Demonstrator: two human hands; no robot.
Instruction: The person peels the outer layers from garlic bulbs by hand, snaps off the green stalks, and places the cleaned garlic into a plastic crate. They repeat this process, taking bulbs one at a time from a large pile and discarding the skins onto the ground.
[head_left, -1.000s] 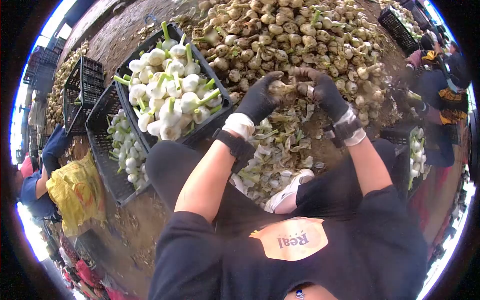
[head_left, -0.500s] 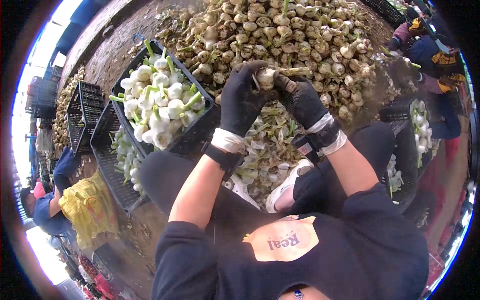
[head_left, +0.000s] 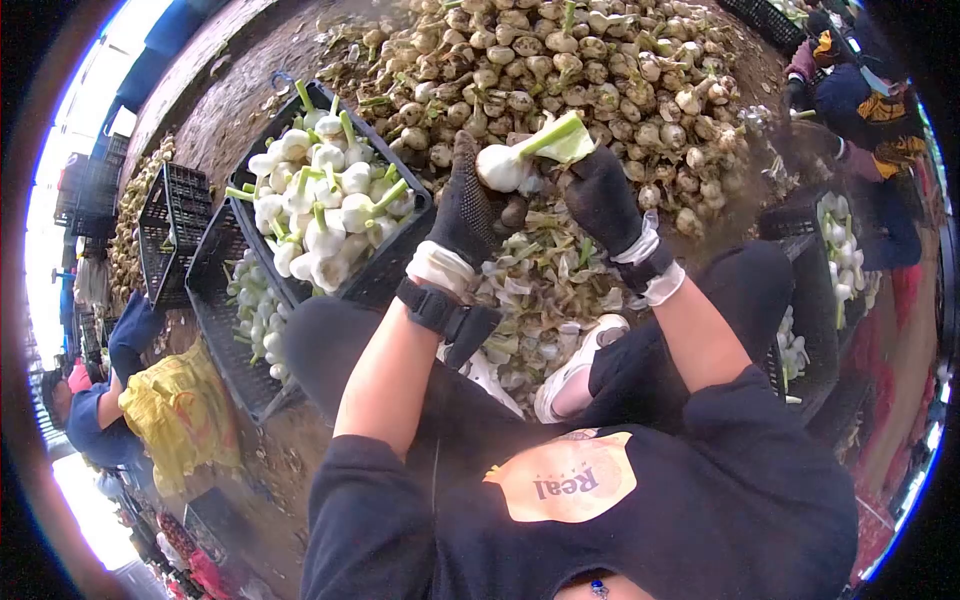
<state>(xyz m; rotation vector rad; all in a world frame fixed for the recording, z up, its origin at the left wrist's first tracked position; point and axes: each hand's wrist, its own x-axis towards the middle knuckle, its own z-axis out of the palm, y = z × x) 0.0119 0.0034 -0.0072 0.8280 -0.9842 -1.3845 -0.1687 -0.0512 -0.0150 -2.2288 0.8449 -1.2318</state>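
Observation:
A white garlic bulb (head_left: 502, 168) with a pale green stem is held between my two gloved hands, its outer skin peeled back toward the stem end. My left hand (head_left: 463, 210) supports the bulb from the left, thumb upright beside it. Closed at the loose green-white husk (head_left: 570, 138) is my right hand (head_left: 603, 200), its fingertips partly hidden. Beneath both hands lies a heap of peeled skins (head_left: 545, 290), between my shoes. The large pile of unpeeled, soil-stained garlic (head_left: 600, 85) rises just beyond my hands.
Left of my hands stands a black crate (head_left: 375, 255) full of clean white bulbs. A second crate (head_left: 215, 290) with more garlic sits beside it, and another crate (head_left: 815, 330) is at my right. A yellow sack (head_left: 180, 410) and other people are at both sides.
The brownish bulb now shows clean white, its outer skin stripped toward the stem. My left hand has turned its palm side inward, and my right hand has moved slightly rightward with the husk.

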